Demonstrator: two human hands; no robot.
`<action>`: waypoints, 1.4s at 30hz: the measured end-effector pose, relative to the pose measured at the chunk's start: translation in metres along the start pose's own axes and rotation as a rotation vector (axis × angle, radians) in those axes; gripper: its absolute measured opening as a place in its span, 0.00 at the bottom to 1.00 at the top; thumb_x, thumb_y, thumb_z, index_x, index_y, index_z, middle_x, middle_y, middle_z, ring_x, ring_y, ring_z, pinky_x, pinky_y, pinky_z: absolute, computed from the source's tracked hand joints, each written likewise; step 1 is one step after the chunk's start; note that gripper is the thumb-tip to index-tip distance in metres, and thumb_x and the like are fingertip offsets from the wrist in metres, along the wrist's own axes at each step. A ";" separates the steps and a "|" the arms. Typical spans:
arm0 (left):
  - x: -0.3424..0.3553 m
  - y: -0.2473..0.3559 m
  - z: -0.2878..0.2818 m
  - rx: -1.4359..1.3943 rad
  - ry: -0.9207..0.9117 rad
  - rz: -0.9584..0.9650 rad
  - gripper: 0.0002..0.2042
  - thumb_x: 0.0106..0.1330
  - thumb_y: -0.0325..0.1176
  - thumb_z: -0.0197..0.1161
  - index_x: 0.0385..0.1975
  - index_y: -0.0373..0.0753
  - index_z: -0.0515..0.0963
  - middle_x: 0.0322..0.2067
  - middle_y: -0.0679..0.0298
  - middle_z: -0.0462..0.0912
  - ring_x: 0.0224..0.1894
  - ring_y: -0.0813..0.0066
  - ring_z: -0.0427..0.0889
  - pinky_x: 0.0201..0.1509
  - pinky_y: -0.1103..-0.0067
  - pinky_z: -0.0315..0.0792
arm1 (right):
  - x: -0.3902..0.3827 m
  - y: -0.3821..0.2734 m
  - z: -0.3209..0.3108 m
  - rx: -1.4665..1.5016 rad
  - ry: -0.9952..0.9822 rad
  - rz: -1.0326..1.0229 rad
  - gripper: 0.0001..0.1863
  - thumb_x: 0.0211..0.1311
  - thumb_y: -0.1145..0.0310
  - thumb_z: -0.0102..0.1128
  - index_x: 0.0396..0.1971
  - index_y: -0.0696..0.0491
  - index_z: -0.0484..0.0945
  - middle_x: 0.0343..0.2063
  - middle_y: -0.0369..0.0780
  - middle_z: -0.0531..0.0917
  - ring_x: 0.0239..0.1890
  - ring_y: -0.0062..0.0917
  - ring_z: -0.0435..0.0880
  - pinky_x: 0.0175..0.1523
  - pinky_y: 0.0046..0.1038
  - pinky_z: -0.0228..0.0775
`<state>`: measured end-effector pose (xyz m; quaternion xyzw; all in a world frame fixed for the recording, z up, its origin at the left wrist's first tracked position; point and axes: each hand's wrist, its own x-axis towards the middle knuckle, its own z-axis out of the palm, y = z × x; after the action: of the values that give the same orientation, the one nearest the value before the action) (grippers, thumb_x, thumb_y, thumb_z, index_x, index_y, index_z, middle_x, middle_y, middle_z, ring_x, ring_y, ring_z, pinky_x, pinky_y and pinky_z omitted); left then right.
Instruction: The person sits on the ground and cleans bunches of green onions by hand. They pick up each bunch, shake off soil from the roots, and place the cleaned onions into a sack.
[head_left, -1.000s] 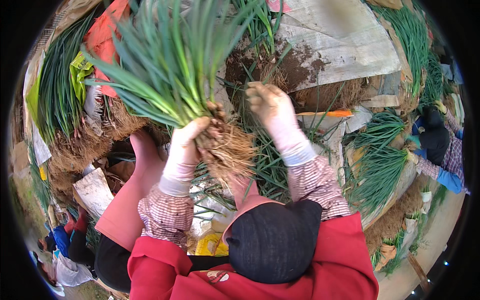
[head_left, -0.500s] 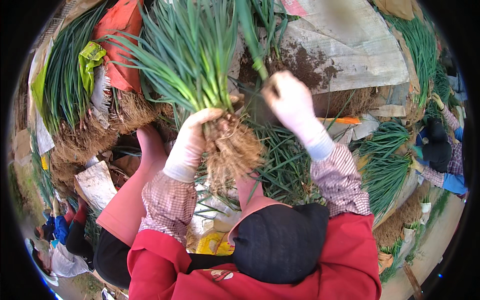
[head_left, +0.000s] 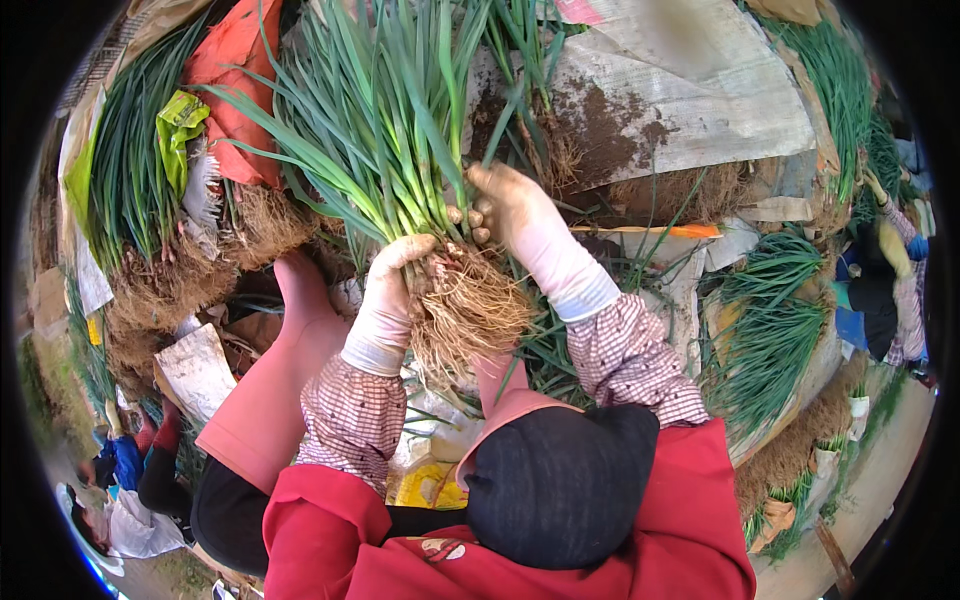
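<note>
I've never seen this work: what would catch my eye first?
Probably the leafy green bunch above centre, gripped by the left hand, the right hand at its right edge. Its tangled roots splay near centre. Next come a pink boot left of centre and a red sheet upper left.

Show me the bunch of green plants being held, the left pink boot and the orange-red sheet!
Held bunch of green plants [head_left: 405, 187]: head view, on its green stems.
Left pink boot [head_left: 268, 395]: head view, on its wide leg part.
Orange-red sheet [head_left: 233, 95]: head view, near the middle of its surface.
</note>
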<state>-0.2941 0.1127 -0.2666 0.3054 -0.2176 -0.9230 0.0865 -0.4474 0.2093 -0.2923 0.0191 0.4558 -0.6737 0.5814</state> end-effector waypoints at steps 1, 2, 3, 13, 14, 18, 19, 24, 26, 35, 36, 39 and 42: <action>-0.003 0.001 0.001 0.034 0.008 -0.004 0.24 0.55 0.32 0.57 0.53 0.27 0.71 0.47 0.47 0.80 0.46 0.56 0.82 0.55 0.67 0.75 | 0.003 0.002 0.002 0.157 -0.039 0.024 0.18 0.66 0.56 0.56 0.46 0.54 0.73 0.25 0.33 0.74 0.23 0.18 0.66 0.30 0.22 0.60; -0.002 0.001 0.010 0.063 0.001 -0.027 0.23 0.56 0.32 0.57 0.52 0.28 0.72 0.48 0.48 0.80 0.47 0.59 0.81 0.55 0.70 0.75 | -0.007 0.000 0.000 0.131 0.004 -0.060 0.15 0.66 0.57 0.57 0.43 0.53 0.72 0.22 0.30 0.69 0.23 0.17 0.67 0.29 0.22 0.59; -0.006 0.009 0.014 0.101 0.015 -0.014 0.22 0.57 0.33 0.57 0.51 0.29 0.73 0.48 0.50 0.80 0.49 0.62 0.81 0.54 0.73 0.75 | -0.009 -0.001 0.001 0.300 0.057 -0.096 0.14 0.66 0.59 0.57 0.42 0.53 0.72 0.22 0.31 0.70 0.23 0.17 0.67 0.29 0.22 0.61; -0.013 0.029 -0.004 0.026 -0.057 0.136 0.27 0.56 0.35 0.62 0.55 0.28 0.70 0.47 0.50 0.78 0.45 0.64 0.80 0.48 0.75 0.76 | -0.023 -0.039 -0.123 -1.825 0.174 -0.356 0.17 0.60 0.58 0.58 0.41 0.56 0.78 0.38 0.50 0.83 0.40 0.40 0.84 0.45 0.40 0.75; -0.006 0.023 -0.004 0.004 -0.062 0.092 0.27 0.56 0.35 0.62 0.55 0.27 0.70 0.45 0.51 0.79 0.43 0.66 0.81 0.46 0.75 0.77 | -0.006 -0.060 -0.102 -1.554 0.488 -0.300 0.20 0.62 0.55 0.56 0.43 0.57 0.78 0.39 0.50 0.83 0.41 0.41 0.83 0.48 0.38 0.74; 0.007 0.018 -0.001 -0.076 -0.108 -0.050 0.29 0.55 0.32 0.62 0.57 0.25 0.68 0.40 0.54 0.80 0.39 0.68 0.81 0.43 0.73 0.77 | 0.053 -0.089 -0.085 -1.262 0.334 -0.029 0.24 0.61 0.53 0.58 0.47 0.57 0.79 0.32 0.44 0.84 0.36 0.32 0.83 0.45 0.33 0.73; 0.008 0.020 0.000 -0.110 -0.155 -0.049 0.32 0.55 0.32 0.61 0.60 0.24 0.64 0.42 0.54 0.79 0.41 0.66 0.81 0.46 0.72 0.77 | 0.044 -0.093 -0.085 -0.938 0.339 -0.113 0.23 0.60 0.54 0.61 0.47 0.57 0.79 0.29 0.41 0.84 0.33 0.27 0.82 0.43 0.31 0.72; 0.005 0.031 0.020 0.216 -0.172 0.042 0.28 0.54 0.35 0.58 0.56 0.26 0.70 0.54 0.45 0.76 0.56 0.56 0.77 0.57 0.75 0.73 | -0.003 -0.074 -0.093 -1.657 0.524 -0.427 0.18 0.60 0.56 0.61 0.41 0.53 0.81 0.27 0.42 0.84 0.30 0.33 0.83 0.35 0.31 0.73; 0.012 0.025 0.022 0.277 -0.096 0.022 0.26 0.57 0.35 0.56 0.56 0.27 0.71 0.53 0.47 0.77 0.57 0.57 0.76 0.55 0.78 0.73 | -0.038 -0.056 -0.043 -1.602 0.393 -0.377 0.17 0.60 0.55 0.58 0.42 0.50 0.82 0.30 0.45 0.84 0.36 0.37 0.84 0.41 0.35 0.75; 0.033 -0.019 -0.017 -0.001 -0.016 -0.091 0.20 0.59 0.29 0.58 0.52 0.30 0.73 0.40 0.55 0.84 0.42 0.64 0.84 0.48 0.70 0.79 | -0.015 -0.025 -0.006 -0.218 0.153 -0.044 0.24 0.64 0.62 0.59 0.55 0.61 0.73 0.30 0.37 0.80 0.25 0.18 0.73 0.32 0.19 0.66; 0.023 -0.013 0.008 0.013 -0.021 -0.150 0.19 0.60 0.29 0.57 0.51 0.30 0.75 0.42 0.53 0.83 0.43 0.63 0.83 0.50 0.70 0.78 | -0.011 -0.016 -0.022 -0.088 0.154 -0.044 0.22 0.65 0.63 0.59 0.53 0.62 0.74 0.30 0.36 0.78 0.25 0.18 0.72 0.31 0.18 0.66; 0.000 0.013 0.013 0.088 -0.058 -0.159 0.22 0.59 0.32 0.57 0.52 0.26 0.73 0.45 0.49 0.82 0.44 0.61 0.84 0.53 0.70 0.77 | -0.016 -0.011 -0.034 0.137 0.123 -0.198 0.13 0.68 0.69 0.54 0.47 0.62 0.77 0.28 0.35 0.76 0.26 0.17 0.72 0.32 0.19 0.68; -0.010 0.028 0.009 0.060 -0.134 -0.064 0.26 0.59 0.35 0.57 0.54 0.25 0.71 0.52 0.47 0.78 0.51 0.60 0.80 0.56 0.68 0.75 | -0.070 -0.044 -0.088 0.024 -0.005 -0.341 0.17 0.62 0.69 0.62 0.48 0.61 0.75 0.37 0.40 0.80 0.35 0.18 0.78 0.36 0.18 0.70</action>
<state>-0.2912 0.0938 -0.2419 0.2525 -0.2406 -0.9366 0.0328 -0.5040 0.3145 -0.2790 -0.0533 0.4430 -0.7678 0.4597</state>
